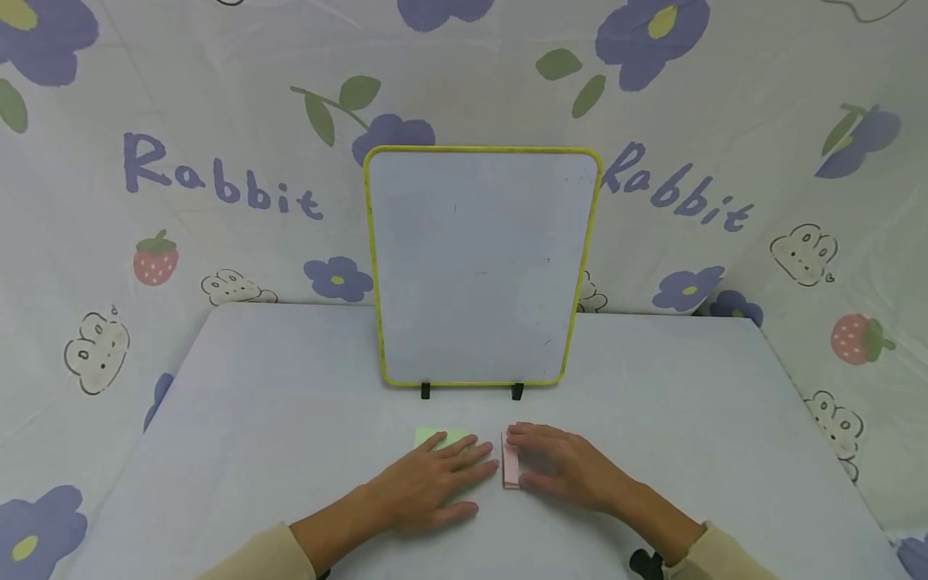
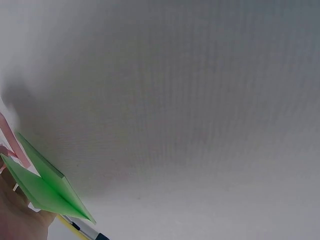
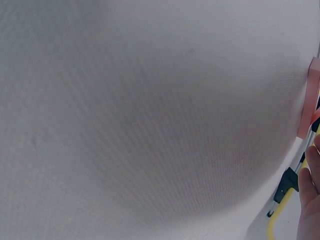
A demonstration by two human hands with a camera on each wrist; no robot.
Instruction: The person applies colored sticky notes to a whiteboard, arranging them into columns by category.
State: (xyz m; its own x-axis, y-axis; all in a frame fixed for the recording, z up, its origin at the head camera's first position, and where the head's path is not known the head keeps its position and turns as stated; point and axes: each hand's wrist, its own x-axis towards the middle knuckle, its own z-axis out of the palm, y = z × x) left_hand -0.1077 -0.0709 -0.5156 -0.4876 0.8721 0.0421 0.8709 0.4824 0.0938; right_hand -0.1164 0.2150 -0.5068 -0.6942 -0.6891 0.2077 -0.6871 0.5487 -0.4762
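Note:
A light green folded paper [image 1: 426,437] lies under my left hand [image 1: 435,487], whose fingers are spread and point to the right. In the left wrist view the green paper [image 2: 50,187] stands in a V shape, two leaves apart. A narrow pink folded paper [image 1: 511,474] sits just right of the left fingertips. My right hand [image 1: 569,467] is at the pink paper's right side, fingertips over its far end and thumb near its close end. The right wrist view shows the pink paper [image 3: 307,107] as a thick strip beside the loosely extended fingers.
Behind the hands a whiteboard [image 1: 478,266] with a yellow frame stands upright on two small black feet [image 1: 425,391]. The white table [image 1: 275,419] reaches back to a patterned cloth backdrop [image 1: 239,97]. A black object [image 1: 644,562] shows by the right sleeve.

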